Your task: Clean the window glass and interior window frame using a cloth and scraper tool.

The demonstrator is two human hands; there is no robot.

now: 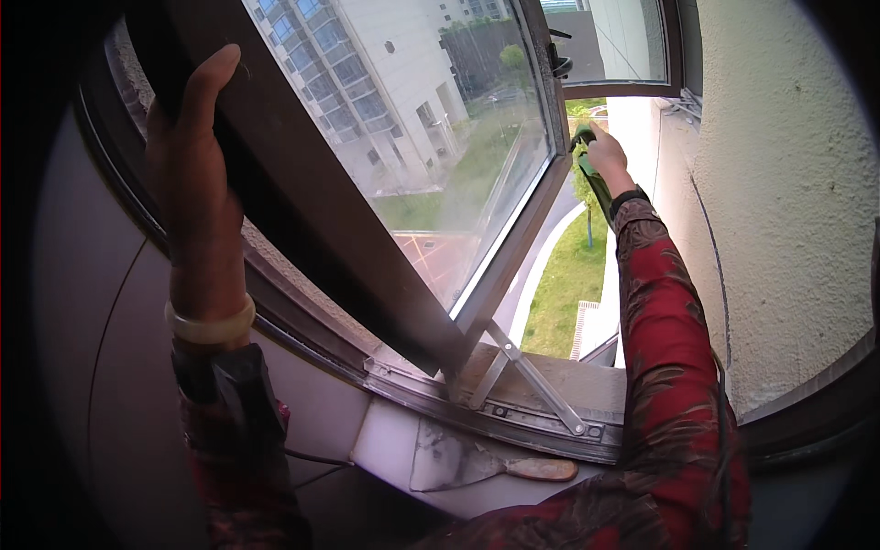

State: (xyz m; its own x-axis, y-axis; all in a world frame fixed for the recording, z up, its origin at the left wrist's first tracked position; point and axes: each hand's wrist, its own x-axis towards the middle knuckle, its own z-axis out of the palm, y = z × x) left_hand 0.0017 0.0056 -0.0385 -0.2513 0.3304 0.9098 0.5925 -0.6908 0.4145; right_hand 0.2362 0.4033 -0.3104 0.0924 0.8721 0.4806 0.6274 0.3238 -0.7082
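An opened casement window sash [498,268] with a dark brown frame stands outward over the sill. On the left, my left hand [196,165] rests against the sash's dark frame, thumb up and the other fingers mostly hidden. My right hand [608,155] reaches outside through the opening, past the sash's outer edge, and grips a green tool [592,168], perhaps a window cleaner's handle; its far end is hidden. Droplets and streaks mark the glass [440,158].
A putty knife [474,467] with a wooden handle lies on the inner sill. A metal friction stay [533,381] links sash and frame. At the right is a rough plastered wall [784,172]; a cable [320,459] runs below. Ground lies far beneath the opening.
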